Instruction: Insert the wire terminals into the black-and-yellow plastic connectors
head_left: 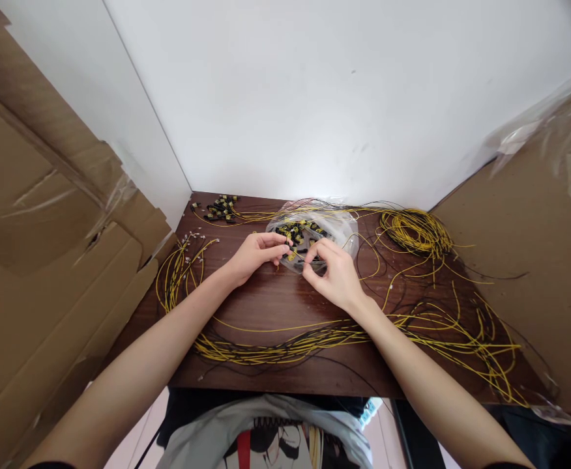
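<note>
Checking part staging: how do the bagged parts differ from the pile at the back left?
The bagged parts sit in a clear bag; the pile lies straight on the table. The bagged parts are partly hidden by the left hand and right hand; the pile lies apart from both. Shared: both are jumbled small black-and-yellow pieces.

Left hand [259, 255] and right hand [333, 272] are bare, as are both forearms [163, 352]. Dark sleeve edges [510, 466] show at the upper arms. Grey cloth [192, 440] at the torso frames a printed graphic [270, 449] in black, white and red.
</note>
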`<state>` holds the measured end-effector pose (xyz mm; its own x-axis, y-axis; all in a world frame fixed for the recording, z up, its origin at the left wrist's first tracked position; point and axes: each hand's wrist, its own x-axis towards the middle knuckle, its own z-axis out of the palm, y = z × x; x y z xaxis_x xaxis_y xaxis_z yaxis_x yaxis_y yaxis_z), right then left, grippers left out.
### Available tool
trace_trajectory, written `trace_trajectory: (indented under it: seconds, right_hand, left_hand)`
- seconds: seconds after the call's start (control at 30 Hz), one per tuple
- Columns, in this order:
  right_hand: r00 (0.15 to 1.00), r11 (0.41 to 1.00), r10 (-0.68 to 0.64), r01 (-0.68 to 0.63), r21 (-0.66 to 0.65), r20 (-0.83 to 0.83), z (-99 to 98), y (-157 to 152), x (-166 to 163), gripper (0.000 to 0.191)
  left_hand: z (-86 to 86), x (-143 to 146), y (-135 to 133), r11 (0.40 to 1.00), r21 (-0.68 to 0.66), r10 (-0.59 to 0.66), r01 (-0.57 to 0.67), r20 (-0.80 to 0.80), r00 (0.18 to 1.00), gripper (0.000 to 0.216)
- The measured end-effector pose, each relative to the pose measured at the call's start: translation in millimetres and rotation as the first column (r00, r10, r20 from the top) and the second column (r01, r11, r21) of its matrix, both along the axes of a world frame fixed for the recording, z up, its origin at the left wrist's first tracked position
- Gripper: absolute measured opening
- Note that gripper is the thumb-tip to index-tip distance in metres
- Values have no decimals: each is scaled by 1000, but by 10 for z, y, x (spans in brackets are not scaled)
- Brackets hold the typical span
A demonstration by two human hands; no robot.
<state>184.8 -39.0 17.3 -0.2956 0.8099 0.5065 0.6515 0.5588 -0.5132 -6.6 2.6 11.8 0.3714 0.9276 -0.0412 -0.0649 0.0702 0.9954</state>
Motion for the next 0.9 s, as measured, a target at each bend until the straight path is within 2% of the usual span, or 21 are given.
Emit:
trace_trajectory:
  seconds: [0.13,0.3,0.5,0.7,0.9]
  right_hand:
    - [1000,1000,-8,8,-10,-1,-12,5,12,9]
    - [998,999,43,-43,-6,-43,-26,21,26,10]
    - [998,998,66,-66,-7,9,-23,22,25,11]
    - [993,993,101,-96,-74,67,-24,18,22,11]
    - [988,987,117,-104,-119,105,-22,16,21,10]
  left_hand:
    - [-5,-4,5,1000,-16,2,-2,26,1000,31]
    - [-12,-10,11,999,-35,-5,7,55,998,32]
    - [2,4,-2,1000,-25,7,-6,45,999,31]
    - [30,27,-11,996,-65,71,-62,144,987,29]
    - [1,16,7,999,-42,18,-11,173,985,28]
